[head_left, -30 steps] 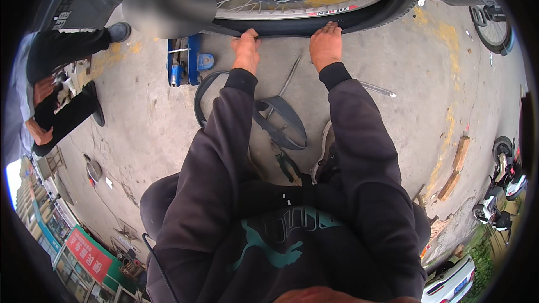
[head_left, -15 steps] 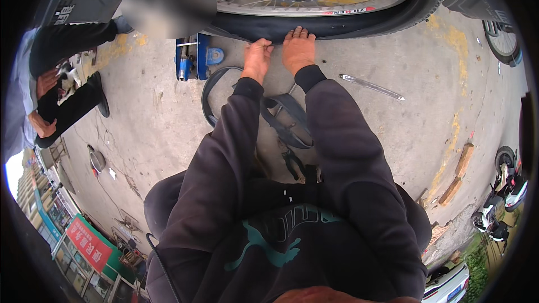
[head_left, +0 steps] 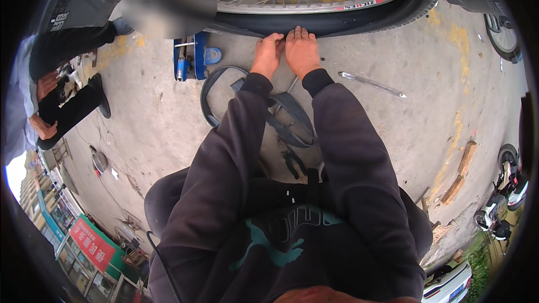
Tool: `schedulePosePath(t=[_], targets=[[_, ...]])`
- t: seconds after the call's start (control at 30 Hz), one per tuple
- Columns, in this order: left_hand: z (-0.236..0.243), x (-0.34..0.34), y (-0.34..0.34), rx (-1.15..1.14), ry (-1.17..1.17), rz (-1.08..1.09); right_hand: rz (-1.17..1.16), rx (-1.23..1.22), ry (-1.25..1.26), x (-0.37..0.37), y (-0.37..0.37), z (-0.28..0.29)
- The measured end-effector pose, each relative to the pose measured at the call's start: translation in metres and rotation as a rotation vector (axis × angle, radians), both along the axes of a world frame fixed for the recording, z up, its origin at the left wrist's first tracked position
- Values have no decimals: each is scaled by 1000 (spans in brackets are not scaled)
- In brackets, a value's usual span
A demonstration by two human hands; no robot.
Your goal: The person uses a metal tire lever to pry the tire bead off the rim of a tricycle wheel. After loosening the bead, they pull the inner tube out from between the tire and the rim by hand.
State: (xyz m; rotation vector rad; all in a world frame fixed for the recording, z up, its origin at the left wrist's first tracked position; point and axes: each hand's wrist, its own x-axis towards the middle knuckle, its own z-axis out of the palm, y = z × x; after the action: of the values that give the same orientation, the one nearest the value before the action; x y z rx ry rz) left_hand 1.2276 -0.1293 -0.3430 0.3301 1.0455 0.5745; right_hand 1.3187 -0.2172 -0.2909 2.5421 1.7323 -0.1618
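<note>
A spoked wheel stands ahead of me at the top of the view, its silver rim (head_left: 314, 8) above a black tire (head_left: 359, 25). My left hand (head_left: 267, 56) is closed at the tire's lower edge, its fingertips partly hidden. Close beside it, my right hand (head_left: 302, 53) grips the same edge, with the fingers laid over the smooth black side and the thumb out of sight. Below my hands a loose black rubber loop (head_left: 209, 98), like an inner tube, lies on the ground. Dark-handled pliers (head_left: 293, 163) rest near my lap.
A blue metal tool case (head_left: 196, 56) sits left of my hands. To the right lies a flat metal bar (head_left: 371, 85). Another person (head_left: 48, 87) sits at the far left. Wood blocks (head_left: 466, 160) and parked motorbikes (head_left: 499, 202) are on the right.
My left hand has shifted right, closer to my right hand, and its grip on the tire edge has changed. The right hand stays nearly in place. The wheel appears slightly turned.
</note>
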Motion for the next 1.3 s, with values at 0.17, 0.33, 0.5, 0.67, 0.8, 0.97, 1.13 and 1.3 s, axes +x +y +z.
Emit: schedulePosePath(t=[0.17,0.33,0.5,0.67,0.8,0.97,1.13,1.3], targets=[[52,16,28,17,209,160,-106,-195,-163,43,-14,12],[8,6,29,-26,180,18,-75,-236,-357,57,-28,36],[-8,-4,12,-54,7,66,-97,-251,-308,44,-30,44],[-10,-9,13,-70,-104,58,-80,-226,-224,35,-19,37],[-5,-11,8,-67,-110,41,-75,-214,-177,18,-10,29],[-17,-17,10,-85,-180,-27,-40,-55,-89,-14,0,16],[-4,-6,11,1,-48,-29,94,146,-30,-9,0,3],[49,16,13,132,271,239,-7,-56,4,25,-4,8]])
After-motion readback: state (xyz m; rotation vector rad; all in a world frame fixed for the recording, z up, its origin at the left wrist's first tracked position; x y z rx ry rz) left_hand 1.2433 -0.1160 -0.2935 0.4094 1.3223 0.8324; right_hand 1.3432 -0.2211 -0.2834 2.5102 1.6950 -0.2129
